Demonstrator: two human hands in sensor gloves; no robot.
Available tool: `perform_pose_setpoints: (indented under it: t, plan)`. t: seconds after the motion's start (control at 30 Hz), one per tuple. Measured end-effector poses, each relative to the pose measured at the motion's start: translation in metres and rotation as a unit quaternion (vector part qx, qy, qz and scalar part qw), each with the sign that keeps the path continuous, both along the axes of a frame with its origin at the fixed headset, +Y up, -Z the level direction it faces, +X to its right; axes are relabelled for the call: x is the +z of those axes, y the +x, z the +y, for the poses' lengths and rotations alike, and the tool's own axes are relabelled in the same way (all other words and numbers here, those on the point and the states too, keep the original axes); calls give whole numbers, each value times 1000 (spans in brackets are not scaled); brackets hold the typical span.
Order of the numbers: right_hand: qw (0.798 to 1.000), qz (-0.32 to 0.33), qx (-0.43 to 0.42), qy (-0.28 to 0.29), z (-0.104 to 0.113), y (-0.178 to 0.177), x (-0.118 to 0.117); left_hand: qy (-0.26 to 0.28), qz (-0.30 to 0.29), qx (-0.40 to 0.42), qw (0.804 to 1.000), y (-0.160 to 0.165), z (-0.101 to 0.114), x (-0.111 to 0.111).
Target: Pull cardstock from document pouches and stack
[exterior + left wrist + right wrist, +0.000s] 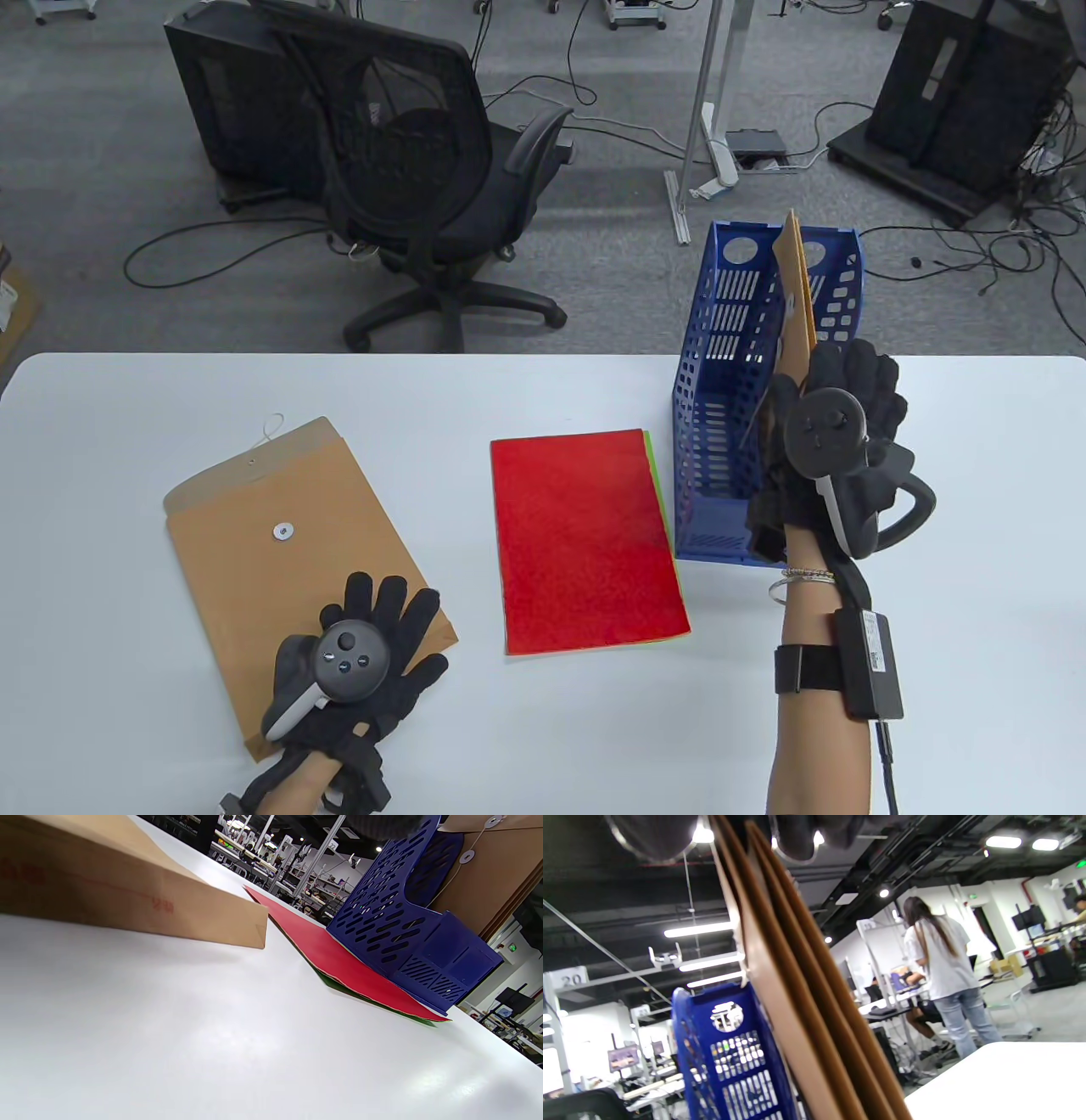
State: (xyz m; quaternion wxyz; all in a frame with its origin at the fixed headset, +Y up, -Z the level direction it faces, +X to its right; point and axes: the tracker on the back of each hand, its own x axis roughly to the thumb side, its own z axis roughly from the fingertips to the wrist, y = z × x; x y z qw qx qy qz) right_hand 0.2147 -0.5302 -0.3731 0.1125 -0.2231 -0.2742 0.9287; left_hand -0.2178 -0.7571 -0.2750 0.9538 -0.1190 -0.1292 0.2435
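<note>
A brown document pouch (pixel 280 543) lies flat on the table at the left; it also shows in the left wrist view (pixel 127 899). My left hand (pixel 373 645) rests flat on its near corner, fingers spread. A stack of cardstock with a red sheet (pixel 585 539) on top and a green edge lies at the middle, also in the left wrist view (pixel 339 959). My right hand (pixel 836 424) grips upright brown pouches (pixel 797 289) standing in the blue file holder (pixel 721 399). The right wrist view shows these pouches (pixel 806 1005) edge-on beside the holder (pixel 729 1060).
The white table (pixel 543 730) runs across the view. A black office chair (pixel 424 178) stands behind its far edge, with cables on the grey floor. A person in a white shirt (pixel 941 967) stands at the far right in the right wrist view.
</note>
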Motion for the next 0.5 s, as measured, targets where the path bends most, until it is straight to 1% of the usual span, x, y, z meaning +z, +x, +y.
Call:
perform_pose_setpoints:
  t: [0.07,0.1,0.2,0.27,0.33,0.4,0.5]
  plan:
    - [1000,-14,19,11,3,-4,-3,-3,-1,-5,1000,0,-1,0]
    - [1000,-11,21,14,5,-5,-5,-3,0,-6,1000,0,-1,0]
    - [999,-17,1,35,11,-6,-6,2,3,-1,1000,-1,0,0]
    - [998,-21,-12,65,16,-6,-4,6,5,4,1000,-2,1,0]
    - [993,-13,-45,108,24,-6,0,7,5,6,1000,-3,2,0]
    - [984,-2,-97,148,34,-7,7,8,5,9,1000,-2,2,-1]
    - [974,9,-121,194,50,-9,18,8,4,14,1000,-2,1,-1]
